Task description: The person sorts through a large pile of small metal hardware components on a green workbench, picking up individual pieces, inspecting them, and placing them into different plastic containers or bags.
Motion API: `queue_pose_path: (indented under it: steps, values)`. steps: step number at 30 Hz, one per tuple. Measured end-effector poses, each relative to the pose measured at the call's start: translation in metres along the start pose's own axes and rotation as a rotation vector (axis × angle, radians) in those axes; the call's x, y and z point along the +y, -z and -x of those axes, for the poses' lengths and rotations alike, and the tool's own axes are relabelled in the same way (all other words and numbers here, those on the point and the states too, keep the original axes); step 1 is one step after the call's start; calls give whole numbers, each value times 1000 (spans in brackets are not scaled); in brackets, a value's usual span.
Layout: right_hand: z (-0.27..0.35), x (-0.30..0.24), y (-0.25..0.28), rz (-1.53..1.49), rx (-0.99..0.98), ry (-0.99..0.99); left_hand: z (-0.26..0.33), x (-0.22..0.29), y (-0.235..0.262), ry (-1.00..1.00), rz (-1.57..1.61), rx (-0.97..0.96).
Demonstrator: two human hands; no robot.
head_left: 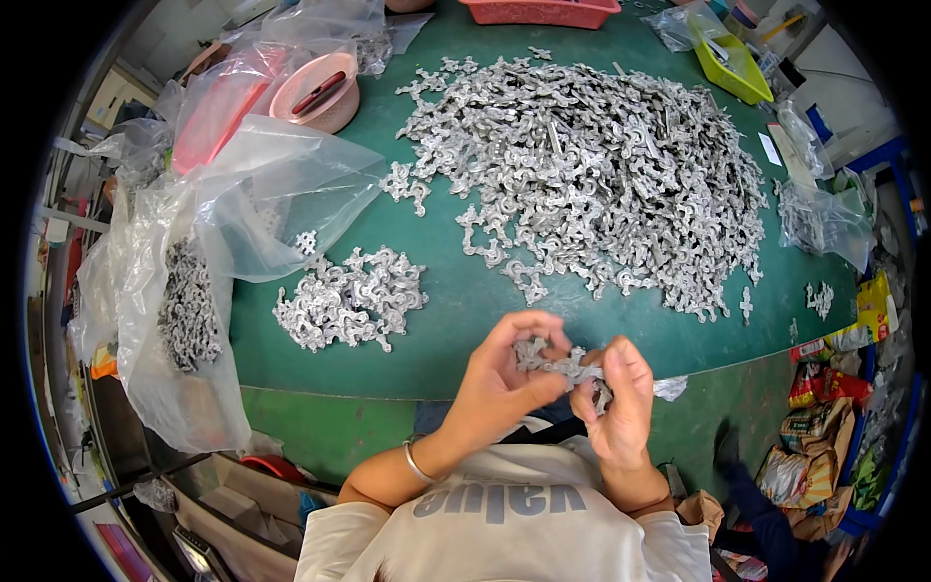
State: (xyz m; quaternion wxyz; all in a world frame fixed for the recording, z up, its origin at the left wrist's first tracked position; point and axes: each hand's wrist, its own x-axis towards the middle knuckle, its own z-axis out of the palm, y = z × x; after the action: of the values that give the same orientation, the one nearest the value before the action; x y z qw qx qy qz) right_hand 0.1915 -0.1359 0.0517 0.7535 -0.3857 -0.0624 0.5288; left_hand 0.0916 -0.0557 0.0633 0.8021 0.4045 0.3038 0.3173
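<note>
Close to my body, just off the table's near edge, my left hand (pixel 509 373) curls around several small grey metal castings (pixel 558 363). My right hand (pixel 621 396) pinches the same cluster from the other side, thumb and fingers bent. The exact number of pieces between the fingers is hidden. Beyond my hands spreads a large heap of like castings (pixel 601 184), flat and branched with rounded ends. A smaller pile (pixel 354 299) of them lies to the left of my hands.
The green table (pixel 446 339) carries a clear plastic bag (pixel 276 184) of metal parts on the left. A pink bowl (pixel 339 109) with a red-handled tool stands behind it. Far off are a red tray (pixel 543 12) and a yellow-green basket (pixel 734 78). Loose castings (pixel 819 299) lie at right.
</note>
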Motion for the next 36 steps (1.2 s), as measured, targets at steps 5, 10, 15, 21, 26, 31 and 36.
queue_pose_path:
  steps: [5, 10, 15, 21, 26, 31, 36]
  values:
    - [-5, -2, 0, 105, -73, 48, -6, -14, 17, 137, 96, -79]
    - [-13, -3, 6, -351, -92, -60, -11, -15, 25, 183, 512, -35]
    - [-18, 1, 12, -383, -131, 6, -16, -11, 30, 324, 653, -31]
    - [-17, 3, 11, -225, -76, 59, -15, -12, 32, 413, 401, 59]
    - [-18, 5, 9, -209, -92, 121, -4, -15, 11, -395, -612, -123]
    - [-17, 5, 8, -168, -151, 149, -7, -22, 0, -505, -739, -87]
    - [-11, 3, 2, -195, -31, 119, -6, -13, 2, -34, -319, -54]
